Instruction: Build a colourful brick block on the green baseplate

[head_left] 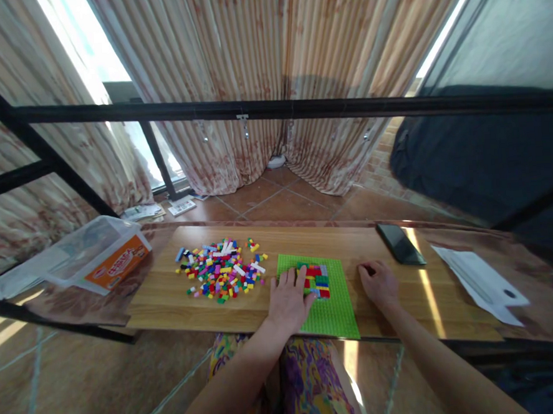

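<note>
A: What lay closest?

B: Legs in patterned cloth (310, 380), cut off by the lower edge and partly hidden by the wooden table (155, 302)

A: And the hands?

B: The left hand (289, 300) lay flat, fingers outstretched, over the left side of the green baseplate (330, 319); the right hand (379, 282) was curled in on the wood, just right of it, and I couldn't tell whether it held anything

A: Where were the bricks?

B: A multicoloured brick block (322, 282) sat on the baseplate, its left part hidden by the left fingers, and loose bricks (221, 269) were heaped further left, too jumbled to make out singly

A: Any container?

B: A clear plastic box (69, 273) beside the table's left end, with an orange label (118, 266) whose lettering was hard to read; its contents, if any, I couldn't make out

A: Farthest back?

B: Striped curtains (248, 52), cut off at the top
</note>
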A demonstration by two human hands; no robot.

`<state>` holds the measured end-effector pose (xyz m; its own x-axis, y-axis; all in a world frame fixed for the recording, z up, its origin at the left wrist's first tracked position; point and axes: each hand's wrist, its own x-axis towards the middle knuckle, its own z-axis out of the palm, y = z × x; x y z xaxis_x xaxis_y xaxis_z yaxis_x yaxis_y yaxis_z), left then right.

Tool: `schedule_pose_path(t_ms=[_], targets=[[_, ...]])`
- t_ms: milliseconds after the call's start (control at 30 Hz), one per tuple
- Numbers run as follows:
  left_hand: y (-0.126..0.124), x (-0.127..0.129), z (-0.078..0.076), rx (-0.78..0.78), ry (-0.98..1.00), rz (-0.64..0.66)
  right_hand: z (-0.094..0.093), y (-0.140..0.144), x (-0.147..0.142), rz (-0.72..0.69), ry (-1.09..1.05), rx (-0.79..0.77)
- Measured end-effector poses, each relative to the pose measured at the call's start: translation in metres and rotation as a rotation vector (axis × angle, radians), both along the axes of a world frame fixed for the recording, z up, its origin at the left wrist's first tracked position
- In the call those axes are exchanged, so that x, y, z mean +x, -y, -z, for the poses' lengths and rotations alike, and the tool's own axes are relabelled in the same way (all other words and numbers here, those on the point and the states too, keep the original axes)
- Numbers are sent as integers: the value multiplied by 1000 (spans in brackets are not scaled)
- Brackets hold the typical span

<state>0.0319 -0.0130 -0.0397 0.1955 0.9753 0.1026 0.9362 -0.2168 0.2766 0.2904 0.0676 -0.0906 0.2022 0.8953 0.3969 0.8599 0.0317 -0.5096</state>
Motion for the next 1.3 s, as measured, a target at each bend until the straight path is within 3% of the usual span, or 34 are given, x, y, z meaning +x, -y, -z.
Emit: schedule_pose_path(t_ms=[467, 733, 867, 967, 1067, 1167, 1300], targets=[[-1, 1, 9, 18, 36, -4, 0, -2, -2, 7, 184, -44], [36, -32, 19, 153, 248, 6, -5, 1, -5, 31, 359, -78], [49, -75, 15, 300, 264, -150, -6, 0, -6, 42, 397, -113], [48, -114, 11, 394, 246, -388, -5, -1, -6, 58, 415, -130], [40, -145, 7, 377, 208, -588, -5, 0, -6, 67, 430, -122], [26, -160, 3, 305, 145, -721, -5, 0, -7, 65, 434, -123], [7, -160, -5, 216, 47, -765, -6, -1, -7, 55, 447, -126]])
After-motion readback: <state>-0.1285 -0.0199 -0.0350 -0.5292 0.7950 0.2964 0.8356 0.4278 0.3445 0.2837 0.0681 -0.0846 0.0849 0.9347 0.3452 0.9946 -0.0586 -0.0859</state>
